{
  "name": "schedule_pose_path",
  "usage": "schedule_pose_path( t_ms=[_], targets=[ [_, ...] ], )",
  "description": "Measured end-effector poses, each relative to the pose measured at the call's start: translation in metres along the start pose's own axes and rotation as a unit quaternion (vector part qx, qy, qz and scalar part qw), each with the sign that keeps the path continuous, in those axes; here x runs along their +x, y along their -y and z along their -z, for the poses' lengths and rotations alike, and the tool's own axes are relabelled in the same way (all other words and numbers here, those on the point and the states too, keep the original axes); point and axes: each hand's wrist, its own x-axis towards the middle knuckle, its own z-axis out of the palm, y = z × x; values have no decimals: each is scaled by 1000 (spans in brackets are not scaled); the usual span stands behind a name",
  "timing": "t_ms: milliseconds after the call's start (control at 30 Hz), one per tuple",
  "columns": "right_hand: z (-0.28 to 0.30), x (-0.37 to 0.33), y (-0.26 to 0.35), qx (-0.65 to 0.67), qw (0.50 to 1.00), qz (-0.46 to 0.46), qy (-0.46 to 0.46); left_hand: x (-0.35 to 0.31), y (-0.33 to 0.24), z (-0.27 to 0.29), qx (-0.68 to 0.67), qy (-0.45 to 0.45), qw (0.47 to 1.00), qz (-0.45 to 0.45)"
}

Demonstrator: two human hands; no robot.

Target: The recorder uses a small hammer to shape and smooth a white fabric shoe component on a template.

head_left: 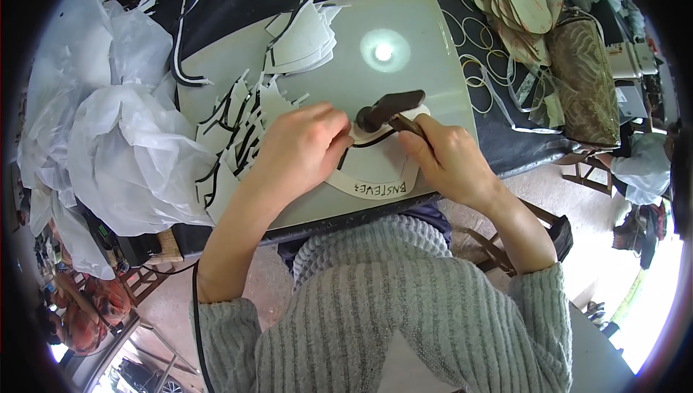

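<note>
My right hand point(451, 155) is wrapped round the handle of a hammer point(390, 107). Its dark head rests on or just above the upper edge of a pale, curved cut piece point(375, 166) with black trim and handwriting. At the piece's left side, my left hand point(309, 146) has its fingers pinched together by the trimmed edge; they hide whatever lies between them. Both hands work over a smooth, light grey board point(415, 39). Close to the left hand lie many white pieces with black edging point(242, 122), overlapping one another.
A stack of white trimmed pieces point(307, 39) sits farther back. Crumpled translucent plastic point(137, 147) fills the left side. Rolls of thin band point(480, 68), beige shaped pieces point(512, 3) and a patterned brown pouch point(583, 79) lie at the right. Stools point(588, 176) stand beyond the table.
</note>
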Motion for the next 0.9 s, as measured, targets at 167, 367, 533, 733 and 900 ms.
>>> schedule_pose_path(
  t_ms=[167,367,533,733,900],
  targets=[
    [29,-1,29,-138,988,58,-23,2,5,2,-47,10,996,76],
    [32,-4,32,-186,980,50,53,9,4,0,-34,2,996,79],
    [17,-9,29,-154,985,61,52,5,2,-2,-127,9,985,112],
    [30,-12,44,-152,986,37,52,4,12,-1,-167,24,979,117],
    [26,-10,40,-168,980,38,101,6,13,0,-199,21,969,146]
  ],
)
